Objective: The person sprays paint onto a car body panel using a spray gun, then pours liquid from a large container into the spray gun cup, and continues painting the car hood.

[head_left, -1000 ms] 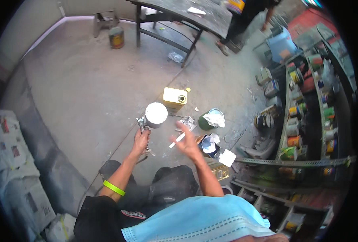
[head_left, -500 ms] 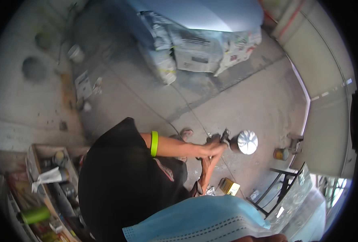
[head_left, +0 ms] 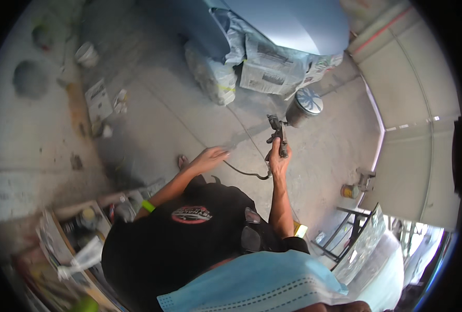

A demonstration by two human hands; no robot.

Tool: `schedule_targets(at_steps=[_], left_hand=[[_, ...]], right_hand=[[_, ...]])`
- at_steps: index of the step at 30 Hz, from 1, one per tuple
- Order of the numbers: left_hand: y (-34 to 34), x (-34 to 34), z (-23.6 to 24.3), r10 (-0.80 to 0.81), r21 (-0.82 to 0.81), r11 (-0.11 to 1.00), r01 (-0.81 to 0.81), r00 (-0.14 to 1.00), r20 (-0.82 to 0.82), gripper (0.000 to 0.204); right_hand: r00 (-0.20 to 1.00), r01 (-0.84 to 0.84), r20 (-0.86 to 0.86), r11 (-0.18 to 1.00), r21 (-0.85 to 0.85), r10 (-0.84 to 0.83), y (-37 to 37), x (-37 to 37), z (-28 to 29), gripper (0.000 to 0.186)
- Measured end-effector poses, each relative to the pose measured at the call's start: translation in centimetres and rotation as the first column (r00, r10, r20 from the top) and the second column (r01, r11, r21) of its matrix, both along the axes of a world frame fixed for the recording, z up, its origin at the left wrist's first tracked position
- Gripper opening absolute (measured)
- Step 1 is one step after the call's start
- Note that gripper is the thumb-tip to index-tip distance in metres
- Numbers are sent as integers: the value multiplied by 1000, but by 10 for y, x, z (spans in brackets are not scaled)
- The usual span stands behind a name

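Note:
My right hand is closed round the grip of a dark spray gun, held out in front of my body. A round metal cup with a shiny lid is joined to the gun at its far right. From the bottom of the grip a dark hose curves off to the left. My left hand is apart from the gun, its fingers stretched out with nothing in them.
Ahead stands a grey-blue car, its lower part masked with newspaper and plastic. A wooden shelf with cans is at the left. A black metal stand and a yellow can stand at the right.
My left hand has left the spray gun and moved left, its fingers now stretched out. My right hand has carried the gun and cup forward, toward the car.

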State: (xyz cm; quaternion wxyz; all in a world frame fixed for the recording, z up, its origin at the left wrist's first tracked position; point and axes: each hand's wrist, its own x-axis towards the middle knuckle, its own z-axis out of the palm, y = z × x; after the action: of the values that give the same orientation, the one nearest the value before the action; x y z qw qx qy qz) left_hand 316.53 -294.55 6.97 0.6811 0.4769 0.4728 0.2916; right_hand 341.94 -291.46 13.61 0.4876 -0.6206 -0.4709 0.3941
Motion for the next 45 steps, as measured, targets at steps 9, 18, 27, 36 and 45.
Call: schedule_targets(at_steps=[9, 18, 27, 36, 45], left_hand=[[95, -142, -20, -198, 101, 973, 209, 974, -113, 32], [151, -133, 37, -574, 280, 795, 539, 817, 55, 25], [256, -171, 70, -697, 238, 711, 661, 707, 119, 21], [351, -221, 84, -773, 321, 612, 723, 632, 52, 19], [439, -322, 74, -821, 310, 553, 774, 441, 364, 15]], right_hand=[[981, 183, -55, 983, -24, -184, 36, -114, 23, 50], [963, 170, -195, 982, -86, -184, 76, -221, 65, 56], [906, 282, -312, 958, -61, -286, 160, -288, 89, 55], [797, 505, -360, 862, -45, -486, 239, -356, 110, 48], [719, 654, -267, 755, -55, -642, 318, -489, 124, 56]])
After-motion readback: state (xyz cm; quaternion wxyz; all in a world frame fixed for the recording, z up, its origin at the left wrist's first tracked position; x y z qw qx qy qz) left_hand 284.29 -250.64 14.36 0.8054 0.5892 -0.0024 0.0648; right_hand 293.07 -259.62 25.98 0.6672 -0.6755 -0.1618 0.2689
